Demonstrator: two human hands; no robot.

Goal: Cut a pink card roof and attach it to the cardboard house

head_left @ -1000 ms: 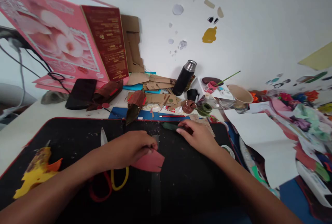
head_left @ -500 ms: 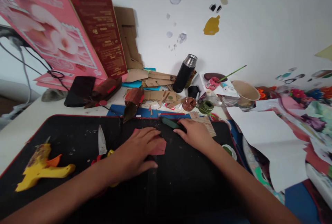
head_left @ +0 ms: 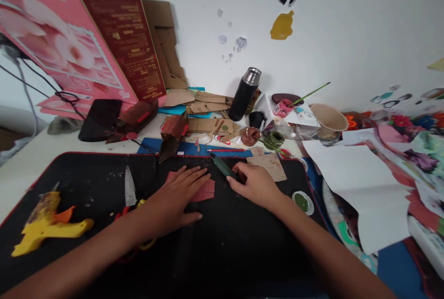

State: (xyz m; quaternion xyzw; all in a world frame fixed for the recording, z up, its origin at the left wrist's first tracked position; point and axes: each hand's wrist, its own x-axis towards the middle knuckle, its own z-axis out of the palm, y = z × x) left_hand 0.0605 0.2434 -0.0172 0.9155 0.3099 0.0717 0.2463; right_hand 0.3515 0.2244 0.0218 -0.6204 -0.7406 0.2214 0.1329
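Head view: your left hand [head_left: 177, 202] lies flat, thumb spread, on the red card [head_left: 205, 191].
Your right hand [head_left: 255, 184] grips the green tool [head_left: 224, 167] nearby.

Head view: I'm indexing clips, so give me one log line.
left hand: spread on red card; right hand: holding dark-green tool; yellow glue gun: on black mat

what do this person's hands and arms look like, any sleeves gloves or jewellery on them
The left hand and right hand are both ungloved, and no ring, watch or bracelet shows on the fingers or wrists. The forearms are bare as far as the picture reaches, with no sleeve in view. No clear markings can be made out on them.
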